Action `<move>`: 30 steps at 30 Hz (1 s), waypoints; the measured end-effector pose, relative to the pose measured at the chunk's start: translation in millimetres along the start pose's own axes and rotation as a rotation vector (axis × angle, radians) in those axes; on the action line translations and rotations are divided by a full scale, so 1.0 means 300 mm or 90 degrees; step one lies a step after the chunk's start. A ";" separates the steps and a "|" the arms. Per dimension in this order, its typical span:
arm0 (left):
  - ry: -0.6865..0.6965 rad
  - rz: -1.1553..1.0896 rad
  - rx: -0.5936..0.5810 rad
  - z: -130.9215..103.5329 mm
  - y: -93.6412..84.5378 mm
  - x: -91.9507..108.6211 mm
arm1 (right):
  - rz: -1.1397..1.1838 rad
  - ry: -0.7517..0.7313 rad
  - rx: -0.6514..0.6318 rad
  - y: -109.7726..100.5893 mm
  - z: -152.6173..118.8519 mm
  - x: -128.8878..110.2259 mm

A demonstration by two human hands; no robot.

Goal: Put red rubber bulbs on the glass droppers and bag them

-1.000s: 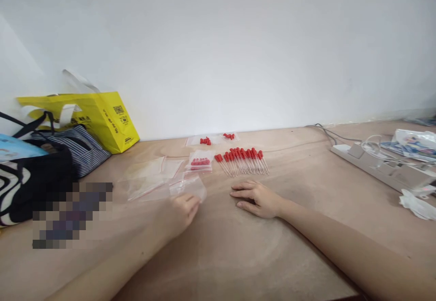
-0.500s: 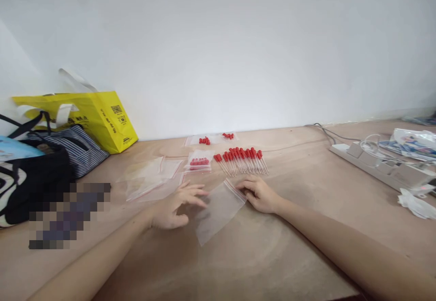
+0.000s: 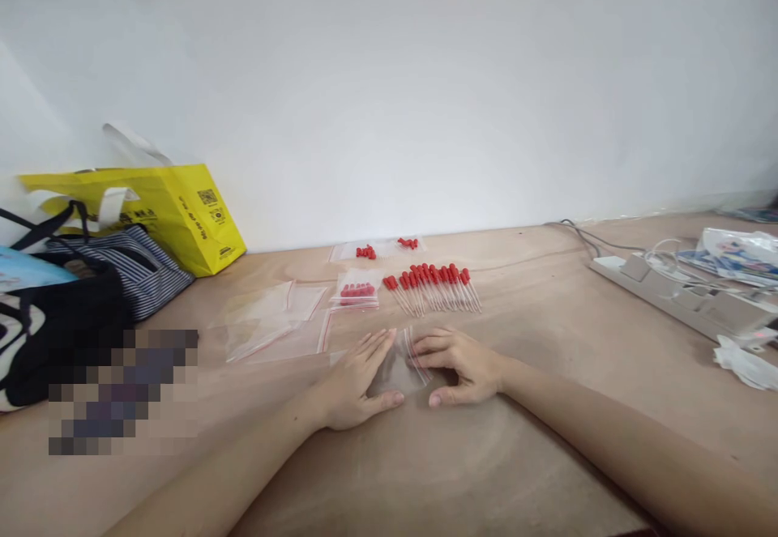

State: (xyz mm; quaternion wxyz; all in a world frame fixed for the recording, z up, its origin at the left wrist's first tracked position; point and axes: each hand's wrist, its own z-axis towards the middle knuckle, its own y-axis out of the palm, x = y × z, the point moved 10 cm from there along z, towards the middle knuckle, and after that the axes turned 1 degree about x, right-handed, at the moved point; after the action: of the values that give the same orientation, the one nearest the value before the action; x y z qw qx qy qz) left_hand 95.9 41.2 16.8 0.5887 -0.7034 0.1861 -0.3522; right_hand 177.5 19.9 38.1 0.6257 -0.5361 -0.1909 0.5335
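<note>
A clear zip bag [image 3: 395,368] lies on the table between my hands, its red-lined seal toward the right. My left hand [image 3: 358,383] rests flat over the bag's left part, fingers stretched and thumb out, covering much of it. At the seal edge, the fingertips of my right hand [image 3: 462,365] touch the bag, with the thumb held apart from the fingers. Just beyond my hands lies a row of red-tipped sticks [image 3: 433,282]. To its left is a zip bag with red-tipped pieces [image 3: 357,290] inside.
Flat zip bags [image 3: 273,330] overlap at the left. Two more bags with red pieces [image 3: 365,253] lie by the wall. A yellow bag [image 3: 182,213] and a striped bag [image 3: 143,266] stand far left. A power strip [image 3: 662,298] with cables and crumpled tissue [image 3: 745,365] are at the right.
My left hand has moved right and come down flat on the zip bag. My right hand has spread its fingers over the seal edge. The bag has shifted and is more covered.
</note>
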 end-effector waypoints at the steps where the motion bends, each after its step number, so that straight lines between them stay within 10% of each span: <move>1: 0.006 -0.001 0.001 0.000 0.001 0.000 | 0.002 -0.017 -0.016 0.011 0.003 -0.011; 9: 0.002 -0.052 0.020 -0.002 0.004 -0.014 | -0.026 -0.047 -0.052 0.035 0.023 -0.029; 16: -0.025 -0.089 0.080 -0.006 -0.019 -0.064 | 0.142 0.013 0.072 -0.018 0.009 0.011; 23: -0.035 -0.082 0.094 -0.001 -0.036 -0.057 | -0.045 0.324 0.322 -0.202 -0.002 0.344; 30: -0.015 -0.098 0.117 -0.005 -0.051 -0.047 | -0.221 0.570 0.244 -0.276 0.106 0.613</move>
State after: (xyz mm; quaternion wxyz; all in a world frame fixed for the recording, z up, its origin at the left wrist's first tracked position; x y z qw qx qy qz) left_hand 82.8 53.4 27.7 0.6241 -0.6625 0.0917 -0.4039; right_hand 255.7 207.1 60.5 0.8125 -0.5479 0.1109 0.1651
